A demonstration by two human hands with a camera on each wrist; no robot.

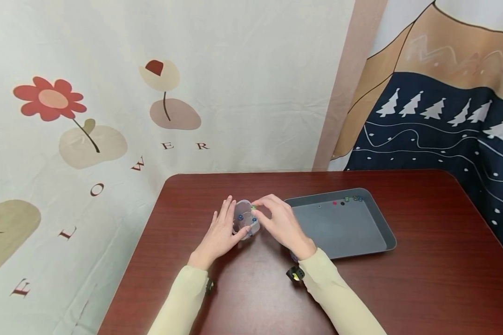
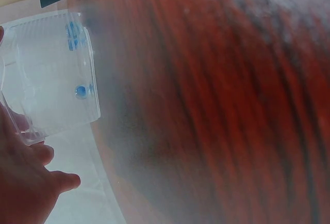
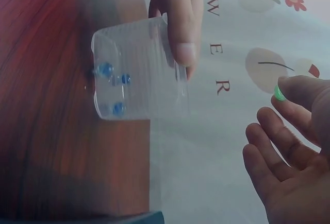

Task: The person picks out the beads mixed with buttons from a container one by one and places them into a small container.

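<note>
A clear plastic cup [image 1: 246, 215] with ribbed walls stands on the table in the head view, with several blue beads [image 3: 118, 108] near its bottom. My left hand [image 1: 219, 234] holds it from the left, the thumb at the near rim and the fingers along the far left side. Above the cup's right side, my right hand [image 1: 282, 224] pinches a small green bead [image 3: 279, 93] between thumb and forefinger. The other right-hand fingers are spread apart in the right wrist view.
To the right lies a shallow grey tray [image 1: 339, 232], with several small coloured beads [image 1: 347, 199] along its far side. My right wrist overlaps its near left corner. The brown wooden table [image 1: 436, 242] meets a printed curtain [image 1: 251, 93] behind.
</note>
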